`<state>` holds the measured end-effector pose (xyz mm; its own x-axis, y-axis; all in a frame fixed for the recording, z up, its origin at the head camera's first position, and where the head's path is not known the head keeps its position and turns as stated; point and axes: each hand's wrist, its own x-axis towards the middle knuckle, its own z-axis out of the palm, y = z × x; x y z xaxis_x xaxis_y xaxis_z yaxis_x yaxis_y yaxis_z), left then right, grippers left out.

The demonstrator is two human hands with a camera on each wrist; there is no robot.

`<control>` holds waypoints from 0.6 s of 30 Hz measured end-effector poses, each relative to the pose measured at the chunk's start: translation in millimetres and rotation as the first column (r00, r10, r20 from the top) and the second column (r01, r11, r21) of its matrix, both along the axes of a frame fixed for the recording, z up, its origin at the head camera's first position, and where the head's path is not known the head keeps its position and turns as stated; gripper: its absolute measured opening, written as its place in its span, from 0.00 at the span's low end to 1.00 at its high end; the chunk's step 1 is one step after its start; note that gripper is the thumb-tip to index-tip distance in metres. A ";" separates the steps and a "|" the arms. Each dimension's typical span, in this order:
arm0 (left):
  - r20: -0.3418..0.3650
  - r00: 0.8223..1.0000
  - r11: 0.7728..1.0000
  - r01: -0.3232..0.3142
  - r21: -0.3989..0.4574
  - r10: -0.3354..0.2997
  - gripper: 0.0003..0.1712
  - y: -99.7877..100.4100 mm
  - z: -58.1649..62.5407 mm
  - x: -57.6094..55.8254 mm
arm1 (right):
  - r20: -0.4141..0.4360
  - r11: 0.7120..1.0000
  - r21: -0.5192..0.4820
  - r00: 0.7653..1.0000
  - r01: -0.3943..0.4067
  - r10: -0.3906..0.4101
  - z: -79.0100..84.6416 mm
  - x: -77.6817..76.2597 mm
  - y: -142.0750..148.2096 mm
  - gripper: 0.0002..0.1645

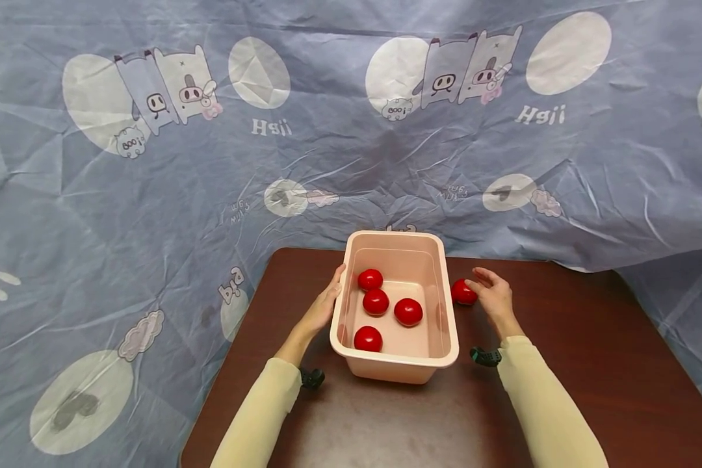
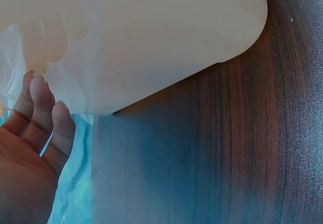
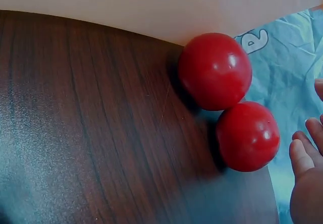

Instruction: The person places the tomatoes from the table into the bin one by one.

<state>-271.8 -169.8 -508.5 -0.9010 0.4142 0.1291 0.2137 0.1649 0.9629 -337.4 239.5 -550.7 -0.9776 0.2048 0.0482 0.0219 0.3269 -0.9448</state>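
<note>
A pale pink plastic box [image 1: 394,361] stands on the table with several glossy red balls [image 1: 408,312] inside. My left hand [image 1: 324,302] rests against its left wall near the rim. In the left wrist view its fingers [image 2: 63,128] reach out straight, the tips at the wall. To the right of the box my right hand [image 1: 494,299] hovers with loosely bent fingers beside a red ball [image 1: 462,292], partly covering it. Two red balls show in the right wrist view: one [image 3: 215,71] close against the box, another [image 3: 248,136] next to it, nearer the fingers.
The dark brown wooden table [image 1: 573,338] ends just behind the box. A blue-grey printed sheet [image 1: 351,156] hangs along the back and the left side. Dark bands [image 1: 485,356] sit at both wrists.
</note>
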 end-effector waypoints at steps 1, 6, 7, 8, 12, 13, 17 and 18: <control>-0.002 1.000 1.000 0.000 -0.002 0.000 0.31 0.0 0.3 -0.2 | 0.005 1.000 0.020 1.000 -0.007 0.007 -0.8 -0.9 0.0 0.34; -0.017 1.000 1.000 0.008 -0.008 -0.008 0.31 0.2 1.7 -2.0 | 0.037 0.994 0.112 0.999 -0.020 0.016 -5.7 -4.1 -0.4 0.36; -0.014 1.000 1.000 0.005 -0.009 -0.005 0.31 0.1 1.9 -2.0 | 0.046 0.992 0.128 0.999 -0.016 0.011 -7.4 -4.8 -0.7 0.36; -0.011 1.000 1.000 0.003 -0.011 -0.003 0.31 -0.1 2.0 -1.9 | 0.050 0.990 0.139 0.999 -0.011 0.004 -9.1 -5.4 -1.1 0.36; 0.004 1.000 1.000 -0.010 -0.018 0.010 0.31 -2.7 1.1 -0.4 | 0.076 0.989 0.146 0.997 0.008 -0.019 -18.2 -9.4 -2.6 0.38; 0.003 1.000 1.000 -0.015 -0.022 0.015 0.31 -3.2 1.1 0.0 | 0.080 0.990 0.138 0.997 0.007 -0.019 -19.9 -10.0 -2.9 0.39; -0.005 1.000 1.000 -0.012 -0.025 0.012 0.31 -3.1 2.3 1.6 | 0.101 0.996 0.089 0.995 -0.008 -0.001 -26.8 -10.3 -2.3 0.44; -0.007 1.000 1.000 -0.011 -0.025 0.011 0.31 -2.4 2.8 1.7 | 0.106 0.997 0.082 0.994 -0.012 0.003 -28.4 -9.8 -1.6 0.45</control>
